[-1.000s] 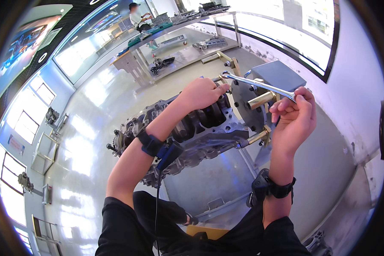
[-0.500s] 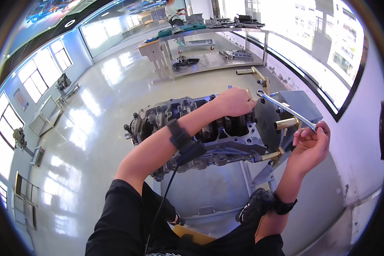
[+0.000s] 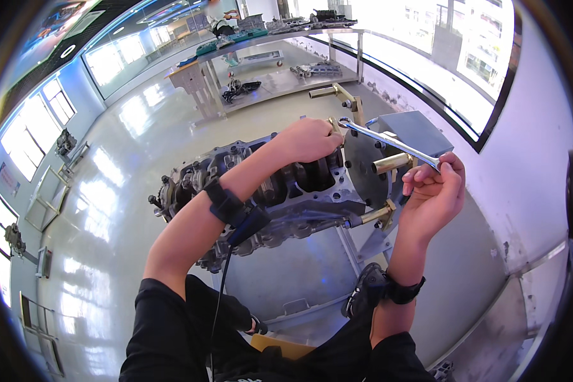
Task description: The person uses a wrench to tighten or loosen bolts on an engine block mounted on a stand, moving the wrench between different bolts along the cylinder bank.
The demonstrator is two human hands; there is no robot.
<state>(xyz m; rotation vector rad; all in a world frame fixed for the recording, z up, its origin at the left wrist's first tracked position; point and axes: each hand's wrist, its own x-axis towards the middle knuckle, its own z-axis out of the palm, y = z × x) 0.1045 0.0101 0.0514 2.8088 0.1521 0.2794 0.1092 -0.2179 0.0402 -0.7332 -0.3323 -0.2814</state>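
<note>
In front of me an engine block with its crankshaft side up is fixed to a grey stand plate. My left hand is closed at the block's far right corner. A brass-coloured piece shows at its fingertips; the grip itself is mostly hidden. Out to the right, my right hand pinches one end of a shiny combination wrench. The wrench's ring end lies close to my left fingers, above the stand plate. Whether that ring sits on a bolt, I cannot tell.
Brass-coloured tubes stick out from the stand, beside a grey box. A metal workbench with engine parts stands at the back, a person behind it. White wall and window on the right. A black cable hangs from my left wrist.
My view has turned slightly, so the scene sits further left and a little higher in the picture. Both hands keep about the same place against the engine, the wrench still in the right one.
</note>
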